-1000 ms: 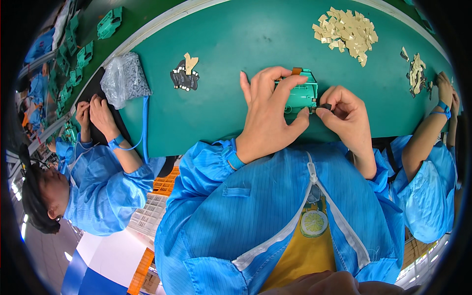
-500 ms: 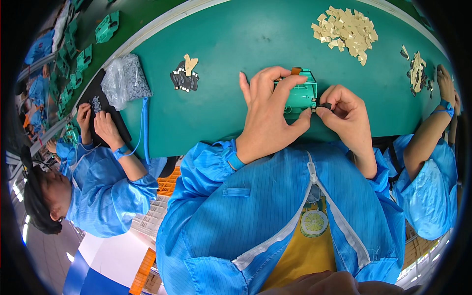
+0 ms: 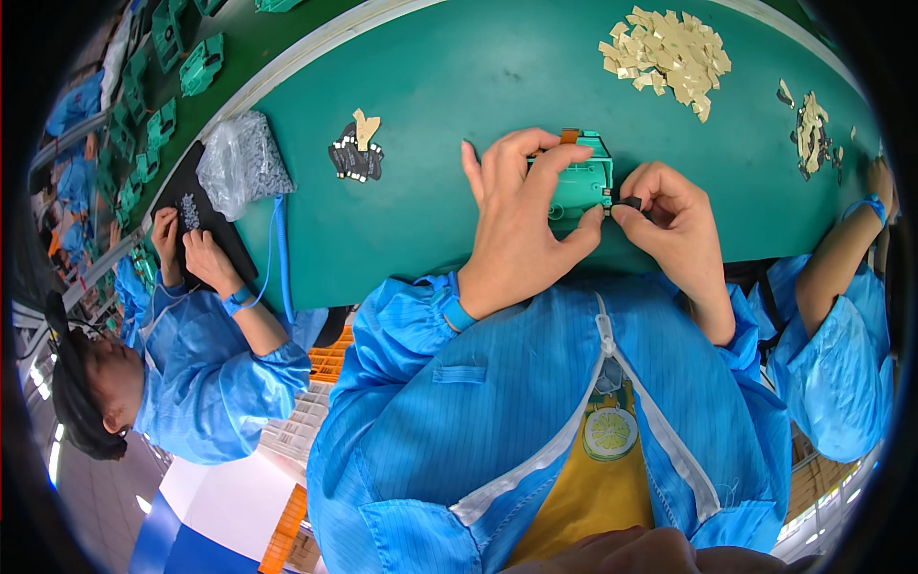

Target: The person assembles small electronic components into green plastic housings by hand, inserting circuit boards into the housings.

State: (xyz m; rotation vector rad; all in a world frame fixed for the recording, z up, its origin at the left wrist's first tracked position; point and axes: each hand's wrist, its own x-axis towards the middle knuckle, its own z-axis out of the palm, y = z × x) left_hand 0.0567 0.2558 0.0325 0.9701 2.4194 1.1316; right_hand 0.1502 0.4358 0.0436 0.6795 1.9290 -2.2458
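A green plastic housing (image 3: 585,184) with an orange-brown flex strip (image 3: 571,136) at its far edge is held just over the green table by my left hand (image 3: 524,212). The left fingers wrap over its far left side, and the thumb presses near its lower right corner. My right hand (image 3: 671,222) is closed at that corner, thumb and index finger pinching a small black piece (image 3: 628,203). The black piece reaches toward the housing's right edge; whether it is attached there I cannot tell.
A pile of beige paper pieces (image 3: 667,55) lies at the far right. Black flat parts (image 3: 356,160) sit left of my hands, near a clear bag of small grey parts (image 3: 247,163). Co-workers sit on both sides. Green housings (image 3: 203,65) line a belt at far left.
My hands keep almost the same hold. At the right, the co-worker's arm has shifted outward to the right. Housings on the left belt have moved nearer.
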